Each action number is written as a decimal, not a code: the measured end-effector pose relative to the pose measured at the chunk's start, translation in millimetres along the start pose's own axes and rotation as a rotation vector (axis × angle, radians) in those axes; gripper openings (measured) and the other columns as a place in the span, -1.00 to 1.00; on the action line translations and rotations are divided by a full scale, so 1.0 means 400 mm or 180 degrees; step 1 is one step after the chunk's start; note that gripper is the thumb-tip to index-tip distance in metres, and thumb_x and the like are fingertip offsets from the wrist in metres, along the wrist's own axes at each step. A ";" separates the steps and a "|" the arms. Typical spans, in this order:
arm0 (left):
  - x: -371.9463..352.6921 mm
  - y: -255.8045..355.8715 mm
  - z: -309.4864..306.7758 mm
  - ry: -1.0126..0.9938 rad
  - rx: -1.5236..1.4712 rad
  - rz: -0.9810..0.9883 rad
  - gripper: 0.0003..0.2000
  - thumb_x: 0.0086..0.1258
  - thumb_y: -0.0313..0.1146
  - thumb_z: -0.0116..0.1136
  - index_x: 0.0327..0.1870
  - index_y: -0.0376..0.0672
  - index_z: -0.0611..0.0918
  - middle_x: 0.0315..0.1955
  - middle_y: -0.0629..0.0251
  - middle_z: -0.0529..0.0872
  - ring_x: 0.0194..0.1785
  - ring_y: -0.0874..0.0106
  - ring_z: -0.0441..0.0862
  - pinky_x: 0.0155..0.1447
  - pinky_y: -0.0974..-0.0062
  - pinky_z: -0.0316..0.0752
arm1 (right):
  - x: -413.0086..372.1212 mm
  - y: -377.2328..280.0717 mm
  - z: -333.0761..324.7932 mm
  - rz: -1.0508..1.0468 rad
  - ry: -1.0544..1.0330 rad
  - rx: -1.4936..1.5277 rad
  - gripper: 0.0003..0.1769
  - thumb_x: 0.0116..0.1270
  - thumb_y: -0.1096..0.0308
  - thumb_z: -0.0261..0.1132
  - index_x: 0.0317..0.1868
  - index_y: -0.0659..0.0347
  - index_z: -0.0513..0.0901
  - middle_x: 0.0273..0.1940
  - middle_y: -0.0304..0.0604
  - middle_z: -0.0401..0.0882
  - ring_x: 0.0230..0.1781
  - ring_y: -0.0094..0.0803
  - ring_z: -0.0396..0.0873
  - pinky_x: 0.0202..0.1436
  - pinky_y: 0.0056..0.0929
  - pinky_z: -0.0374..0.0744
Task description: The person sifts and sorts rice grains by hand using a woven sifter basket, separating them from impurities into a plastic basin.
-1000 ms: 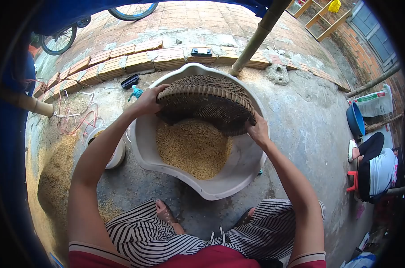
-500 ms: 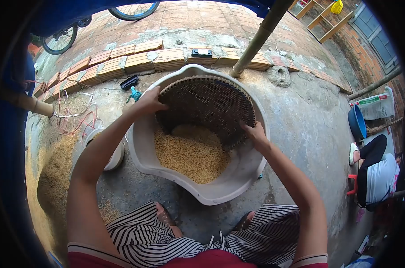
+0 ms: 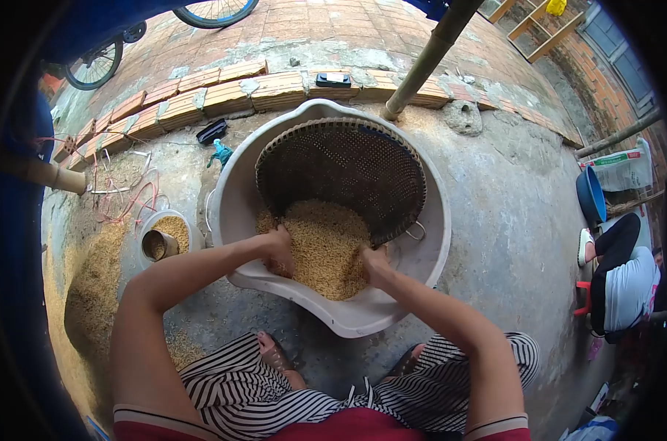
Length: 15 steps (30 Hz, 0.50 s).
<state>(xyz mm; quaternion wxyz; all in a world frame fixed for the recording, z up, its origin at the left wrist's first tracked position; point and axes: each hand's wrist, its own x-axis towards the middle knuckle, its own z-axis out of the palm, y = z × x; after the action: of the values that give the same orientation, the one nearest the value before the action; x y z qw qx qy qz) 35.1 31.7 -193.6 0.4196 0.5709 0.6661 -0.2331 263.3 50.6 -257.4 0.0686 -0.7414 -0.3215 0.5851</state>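
Both left hand (image 3: 278,251) and right hand (image 3: 377,267) have let go of the woven basket (image 3: 341,165) | woven basket: tilted, unheld, inside the plastic tub (image 3: 352,322), centre of the frame | fingers: in the grain (image 3: 326,250), partly hidden, grasp cannot be told

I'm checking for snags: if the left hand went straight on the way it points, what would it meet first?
Most likely the grain in the tub; the left hand seems to touch it, though how deep its fingers sit is unclear.
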 end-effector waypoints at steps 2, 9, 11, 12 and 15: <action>0.003 0.018 0.014 -0.0210 -0.0241 -0.0102 -0.10 -0.28 -0.14 0.45 0.06 -0.56 0.26 -0.10 -0.16 0.48 -0.04 0.17 0.51 -0.03 0.40 0.47 | -0.022 0.017 0.067 -0.0187 0.0993 -0.0213 -0.38 0.28 0.15 -0.02 0.28 0.25 0.08 0.22 0.07 0.20 0.20 -0.04 0.25 0.24 -0.03 0.22; 0.126 0.025 0.112 -0.1000 -0.3069 0.0841 -0.79 -0.03 -0.39 0.35 -0.45 -0.33 0.61 -0.44 0.33 0.58 -0.40 0.51 0.50 -0.43 0.56 0.45 | -0.115 -0.061 0.050 0.0180 -0.1292 0.1633 -0.55 0.30 0.28 -0.13 0.14 0.34 0.26 0.10 0.05 0.34 0.07 -0.13 0.39 0.15 -0.10 0.38; 0.049 0.105 0.035 -0.1072 -0.3435 0.0313 -0.84 0.06 -0.47 0.25 -0.33 -0.27 0.61 -0.41 0.31 0.59 -0.31 0.51 0.53 -0.38 0.54 0.47 | -0.077 -0.071 0.047 0.0157 -0.1785 0.1976 -0.59 0.35 0.34 -0.23 0.13 0.36 0.27 0.04 0.03 0.40 0.05 -0.20 0.41 0.08 -0.05 0.44; 0.022 0.121 0.000 -0.0771 -0.3836 0.0437 -0.85 0.06 -0.48 0.26 -0.33 -0.26 0.61 -0.43 0.32 0.59 -0.35 0.52 0.54 -0.39 0.57 0.46 | -0.089 -0.096 0.037 0.0177 -0.1784 0.1972 -0.59 0.35 0.34 -0.23 0.13 0.36 0.27 0.04 0.03 0.40 0.05 -0.20 0.41 0.08 -0.05 0.44; 0.043 0.114 -0.071 0.0137 -0.4857 0.1134 -0.83 0.08 -0.50 0.24 -0.30 -0.30 0.58 -0.42 0.26 0.59 -0.37 0.47 0.56 -0.30 0.52 0.57 | -0.122 -0.184 -0.003 0.0070 -0.2047 0.2573 -0.60 0.33 0.38 -0.19 0.12 0.38 0.27 0.05 0.04 0.38 0.05 -0.15 0.41 0.07 -0.04 0.44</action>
<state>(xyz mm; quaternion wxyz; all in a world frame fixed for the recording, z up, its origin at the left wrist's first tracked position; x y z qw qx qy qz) 70.4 74.8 -184.7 0.7139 0.2274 0.5485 0.3711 229.8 81.3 -181.7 0.2412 -0.4416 -0.0667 0.8616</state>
